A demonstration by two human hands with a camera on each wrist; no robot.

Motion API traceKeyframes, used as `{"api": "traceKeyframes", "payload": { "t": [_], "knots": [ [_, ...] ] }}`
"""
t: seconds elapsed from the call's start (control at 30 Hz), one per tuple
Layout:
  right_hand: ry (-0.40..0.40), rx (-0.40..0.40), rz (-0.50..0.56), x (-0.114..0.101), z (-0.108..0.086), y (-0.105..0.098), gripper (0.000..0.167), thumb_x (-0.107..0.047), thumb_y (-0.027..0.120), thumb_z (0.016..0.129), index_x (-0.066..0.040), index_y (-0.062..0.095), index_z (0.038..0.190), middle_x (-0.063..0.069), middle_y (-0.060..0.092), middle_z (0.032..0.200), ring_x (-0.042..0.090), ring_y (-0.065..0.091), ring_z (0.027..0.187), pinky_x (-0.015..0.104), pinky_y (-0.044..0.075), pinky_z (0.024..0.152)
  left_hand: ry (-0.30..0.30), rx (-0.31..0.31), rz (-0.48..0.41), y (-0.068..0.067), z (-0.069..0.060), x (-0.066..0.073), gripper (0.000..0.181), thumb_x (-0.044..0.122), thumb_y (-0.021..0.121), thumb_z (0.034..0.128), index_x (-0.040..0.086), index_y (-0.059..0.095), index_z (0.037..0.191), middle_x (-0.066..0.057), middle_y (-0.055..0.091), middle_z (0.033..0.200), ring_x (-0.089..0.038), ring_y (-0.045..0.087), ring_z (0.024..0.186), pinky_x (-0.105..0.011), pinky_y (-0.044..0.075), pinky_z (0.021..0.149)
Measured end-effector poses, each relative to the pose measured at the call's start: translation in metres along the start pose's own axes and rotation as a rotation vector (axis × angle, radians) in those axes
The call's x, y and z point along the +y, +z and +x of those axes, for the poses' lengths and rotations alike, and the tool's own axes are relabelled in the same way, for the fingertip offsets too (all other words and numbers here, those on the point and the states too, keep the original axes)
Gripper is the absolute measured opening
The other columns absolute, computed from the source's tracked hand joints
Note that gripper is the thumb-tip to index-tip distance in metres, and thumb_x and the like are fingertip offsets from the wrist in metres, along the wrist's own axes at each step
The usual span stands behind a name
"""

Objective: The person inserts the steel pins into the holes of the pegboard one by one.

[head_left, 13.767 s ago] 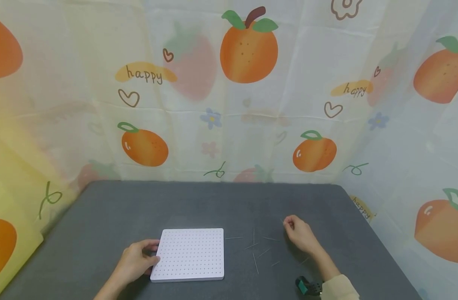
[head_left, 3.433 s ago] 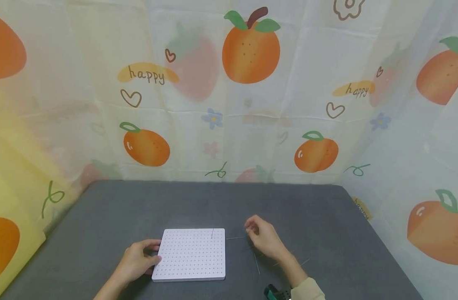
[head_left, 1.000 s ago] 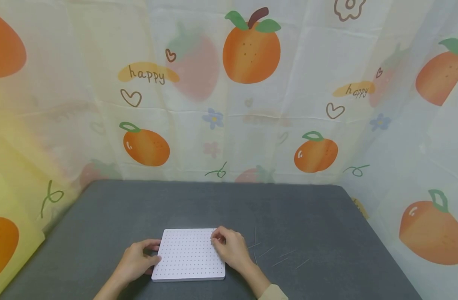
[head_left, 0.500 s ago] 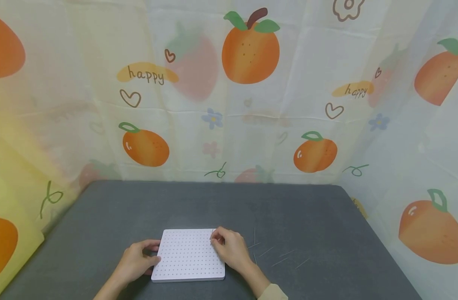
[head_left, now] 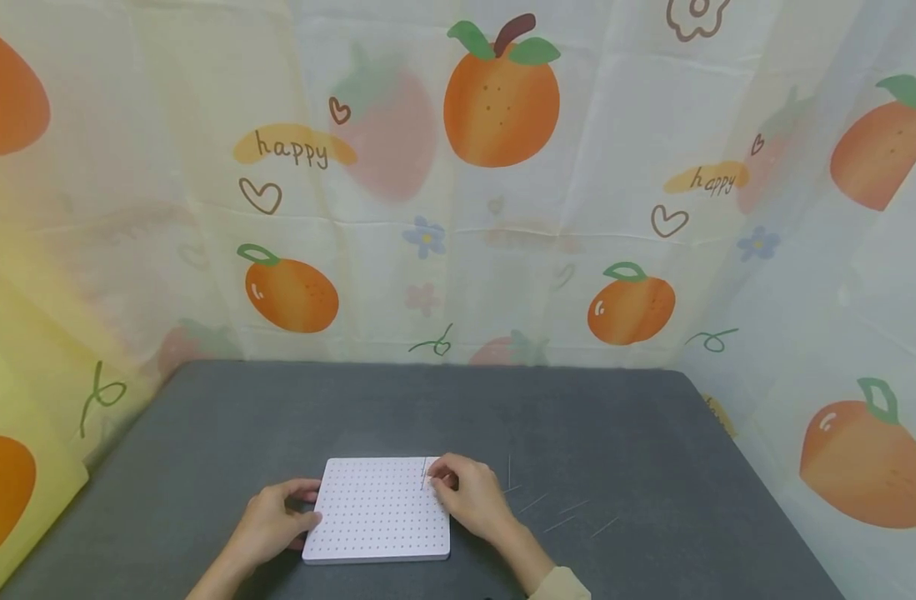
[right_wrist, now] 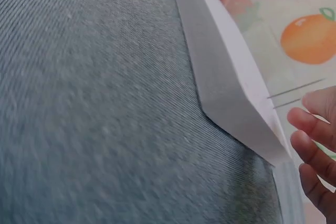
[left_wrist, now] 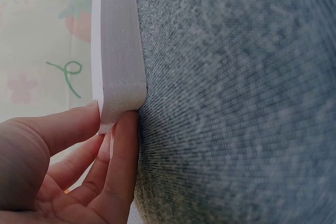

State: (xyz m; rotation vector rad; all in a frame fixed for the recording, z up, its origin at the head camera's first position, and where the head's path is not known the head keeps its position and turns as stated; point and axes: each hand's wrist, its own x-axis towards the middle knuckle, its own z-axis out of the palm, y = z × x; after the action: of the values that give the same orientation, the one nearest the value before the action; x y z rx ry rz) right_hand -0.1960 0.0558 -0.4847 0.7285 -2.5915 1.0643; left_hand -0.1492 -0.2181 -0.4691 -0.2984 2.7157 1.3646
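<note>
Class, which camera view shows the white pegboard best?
The head view: it shows the white pegboard from above, with most of its holes visible. Both wrist views mainly show its sides, with the top only a narrow strip.

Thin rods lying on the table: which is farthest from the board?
The rightmost rod in the head view; every other loose rod lies closer to the white board.

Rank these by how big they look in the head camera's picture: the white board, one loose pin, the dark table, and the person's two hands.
1. Dark table
2. White board
3. Left hand and right hand: too alike to rank
4. Loose pin
</note>
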Motion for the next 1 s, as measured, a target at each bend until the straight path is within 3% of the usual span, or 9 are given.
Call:
{"api": "traceKeyframes", "payload": {
  "t": [0.43,0.6,0.77,1.0],
  "knots": [
    [-0.017,-0.080,-0.024,0.012,-0.002,-0.033,0.009,-0.013,0.065,0.083,-0.018,0.064,0.090,-0.011,0.062,0.083,0.000,0.053,0.073,0.020,0.048,0.067,-0.006,-0.009,-0.007,0.000,0.000,-0.001,0.046,-0.002,0.070,0.0711,-0.004,0.058,0.116,-0.013,0.063,0.100,-0.015,0.060,0.066,-0.030,0.054,0.048],
    [-0.042,-0.087,-0.025,0.019,-0.005,-0.051,0.011,-0.013,0.065,0.084,-0.019,0.064,0.093,-0.012,0.063,0.088,0.001,0.055,0.077,0.025,0.050,0.067,-0.003,-0.009,-0.005,0.000,-0.001,0.000,0.047,-0.001,0.070,0.0713,-0.004,0.058,0.116,-0.014,0.063,0.100,-0.015,0.059,0.066,-0.030,0.054,0.049],
    [-0.053,-0.088,-0.021,0.028,-0.012,-0.067,0.009,-0.014,0.065,0.084,-0.018,0.065,0.093,-0.009,0.064,0.087,0.000,0.054,0.075,0.022,0.049,0.063,0.000,-0.005,0.000,0.000,-0.001,-0.001,0.047,-0.002,0.070,0.0713,-0.004,0.058,0.116,-0.013,0.063,0.100,-0.014,0.059,0.065,-0.029,0.054,0.048],
    [-0.023,-0.088,-0.007,0.039,-0.023,-0.090,0.012,-0.015,0.066,0.084,-0.017,0.065,0.096,-0.008,0.065,0.089,-0.001,0.055,0.077,0.025,0.050,0.065,-0.011,-0.006,0.005,0.000,0.000,-0.001,0.046,-0.002,0.069,0.0715,-0.003,0.058,0.116,-0.013,0.063,0.100,-0.014,0.059,0.064,-0.029,0.054,0.048]
  ]
}}
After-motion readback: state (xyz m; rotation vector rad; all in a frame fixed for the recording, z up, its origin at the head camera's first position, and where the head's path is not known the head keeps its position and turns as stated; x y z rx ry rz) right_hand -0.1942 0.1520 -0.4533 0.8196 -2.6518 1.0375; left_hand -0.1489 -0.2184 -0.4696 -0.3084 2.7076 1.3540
